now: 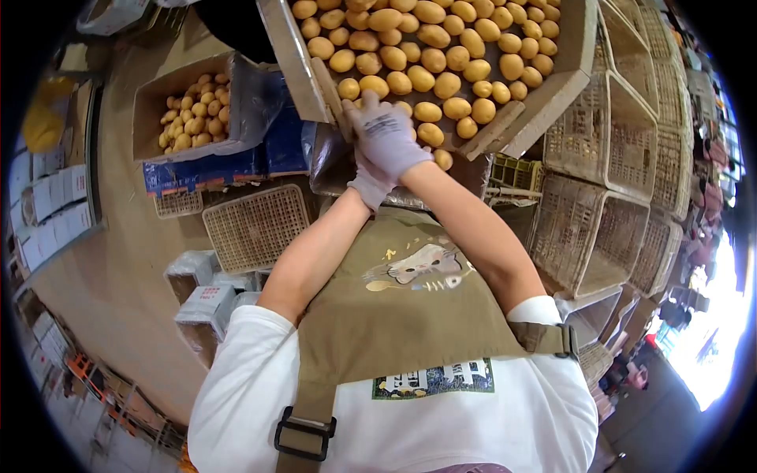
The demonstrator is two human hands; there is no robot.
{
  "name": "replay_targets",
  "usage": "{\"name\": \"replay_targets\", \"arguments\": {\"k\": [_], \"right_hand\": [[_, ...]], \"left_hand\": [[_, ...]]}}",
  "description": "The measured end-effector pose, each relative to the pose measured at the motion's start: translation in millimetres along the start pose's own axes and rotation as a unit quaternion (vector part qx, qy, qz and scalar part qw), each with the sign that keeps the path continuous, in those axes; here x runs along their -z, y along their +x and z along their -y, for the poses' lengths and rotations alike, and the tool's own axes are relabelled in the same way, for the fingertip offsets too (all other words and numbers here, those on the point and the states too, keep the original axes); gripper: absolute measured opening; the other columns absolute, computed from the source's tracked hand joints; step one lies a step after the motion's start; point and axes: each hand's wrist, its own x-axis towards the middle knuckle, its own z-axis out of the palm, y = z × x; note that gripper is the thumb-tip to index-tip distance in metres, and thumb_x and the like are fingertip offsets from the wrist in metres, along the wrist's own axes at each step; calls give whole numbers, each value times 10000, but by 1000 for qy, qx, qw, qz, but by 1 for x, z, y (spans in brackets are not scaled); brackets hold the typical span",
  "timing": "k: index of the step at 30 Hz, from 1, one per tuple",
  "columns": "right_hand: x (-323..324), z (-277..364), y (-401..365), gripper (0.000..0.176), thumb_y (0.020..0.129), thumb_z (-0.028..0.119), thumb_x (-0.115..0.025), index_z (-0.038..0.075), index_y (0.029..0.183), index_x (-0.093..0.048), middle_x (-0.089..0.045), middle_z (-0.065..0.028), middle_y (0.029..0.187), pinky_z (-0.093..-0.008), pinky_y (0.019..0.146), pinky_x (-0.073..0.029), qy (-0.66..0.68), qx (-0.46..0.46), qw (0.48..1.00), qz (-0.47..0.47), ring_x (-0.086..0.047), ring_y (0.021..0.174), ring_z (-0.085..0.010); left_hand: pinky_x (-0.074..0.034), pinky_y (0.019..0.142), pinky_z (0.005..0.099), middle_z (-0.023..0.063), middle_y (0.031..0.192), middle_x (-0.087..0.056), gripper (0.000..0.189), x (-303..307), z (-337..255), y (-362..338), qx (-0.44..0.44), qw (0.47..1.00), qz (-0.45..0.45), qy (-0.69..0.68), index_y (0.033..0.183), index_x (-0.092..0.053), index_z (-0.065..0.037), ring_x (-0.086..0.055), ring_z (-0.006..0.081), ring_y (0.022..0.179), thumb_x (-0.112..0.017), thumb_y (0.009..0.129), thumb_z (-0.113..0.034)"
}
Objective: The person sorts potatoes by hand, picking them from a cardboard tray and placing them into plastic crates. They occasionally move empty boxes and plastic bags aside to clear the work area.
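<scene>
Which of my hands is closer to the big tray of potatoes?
Right. The right hand is at the tray's near edge; the left hand sits just behind it, short of the tray.

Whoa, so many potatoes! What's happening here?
A person in an apron and gloves stands at a big tray full of potatoes. The right hand lies on the tray's near edge, fingers spread beside the potatoes. The left hand sits just under it, mostly hidden. A box with more potatoes stands to the left, and baskets are stacked on the right.
</scene>
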Motion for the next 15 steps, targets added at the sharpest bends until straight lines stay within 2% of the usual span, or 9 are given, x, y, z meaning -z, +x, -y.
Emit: {"name": "replay_targets", "arguments": {"k": [2, 4, 5, 6, 7, 9, 11, 12, 15], "right_hand": [[0, 3, 8, 391, 824, 181, -677, 149, 1199, -571, -596, -141, 1082, -426, 744, -522, -4, -40, 999, 37, -686, 898, -310], [6, -4, -4, 384, 803, 231, -703, 140, 1156, -582, -601, -144, 1064, -430, 759, -522, 74, -32, 997, 5, -680, 904, -325], [9, -11, -9, 385, 792, 256, -715, 135, 1135, -587, -603, -146, 1056, -432, 766, -522, 112, -25, 993, -11, -677, 907, -333], [-13, -26, -17, 452, 744, 318, -753, 119, 1121, -601, -619, -142, 1052, -446, 808, -525, 195, -15, 975, -103, -667, 901, -351], [-8, -32, -33, 441, 756, 294, -744, 104, 1134, -620, -637, -177, 1099, -444, 836, -542, 303, -45, 939, -156, -655, 947, -387], [14, -47, -77, 484, 711, 186, -794, 55, 1144, -620, -657, -162, 990, -382, 756, -562, 345, -60, 896, -271, -670, 902, -334], [17, -70, -143, 555, 675, 46, -805, 2, 1189, -599, -625, -171, 1120, -363, 853, -537, 393, -121, 851, -326, -636, 1018, -287], [23, -88, -180, 541, 695, -5, -774, -5, 1201, -583, -594, -173, 1174, -367, 928, -508, 322, -127, 879, -329, -606, 1063, -276], [3, -128, -282, 538, 738, -15, -732, -16, 1237, -530, -554, -146, 1197, -367, 1014, -456, 297, -236, 865, -329, -557, 1118, -253]], "left_hand": [[-326, 1157, 444, 80, 1453, -471, 631, 0, -1, -1, 36, 999, -31, -1, 1469, -373, -192, -412, 272, 1374, -377, 962, -567], [-335, 1138, 473, 64, 1440, -498, 637, 1, 1, -4, 92, 979, -27, -179, 1448, -418, -212, -452, 270, 1337, -387, 944, -600], [-348, 1118, 487, 55, 1430, -516, 635, 4, 4, -4, 141, 917, -34, -372, 1435, -443, -217, -480, 262, 1310, -400, 938, -611], [-361, 1098, 501, 45, 1420, -534, 633, 6, 8, -3, 184, 815, -38, -549, 1421, -469, -222, -508, 253, 1284, -412, 932, -621], [-374, 1077, 515, 35, 1411, -551, 632, 7, 10, -3, 218, 676, -41, -703, 1408, -494, -227, -536, 245, 1257, -425, 926, -631], [-328, 1087, 615, 71, 1478, -459, 669, 4, 3, -4, 219, 658, -67, -718, 1443, -439, -209, -429, 304, 1347, -406, 935, -644], [-283, 1097, 714, 108, 1546, -366, 708, 2, -9, -3, 223, 640, -90, -730, 1478, -385, -191, -322, 363, 1436, -386, 944, -656], [-271, 1113, 709, 114, 1570, -310, 737, 3, -14, -2, 234, 632, -87, -734, 1500, -346, -189, -282, 386, 1450, -387, 940, -666], [-269, 1127, 700, 113, 1595, -249, 795, 3, -13, 3, 255, 628, -75, -732, 1533, -288, -185, -233, 399, 1469, -397, 925, -686]]}}
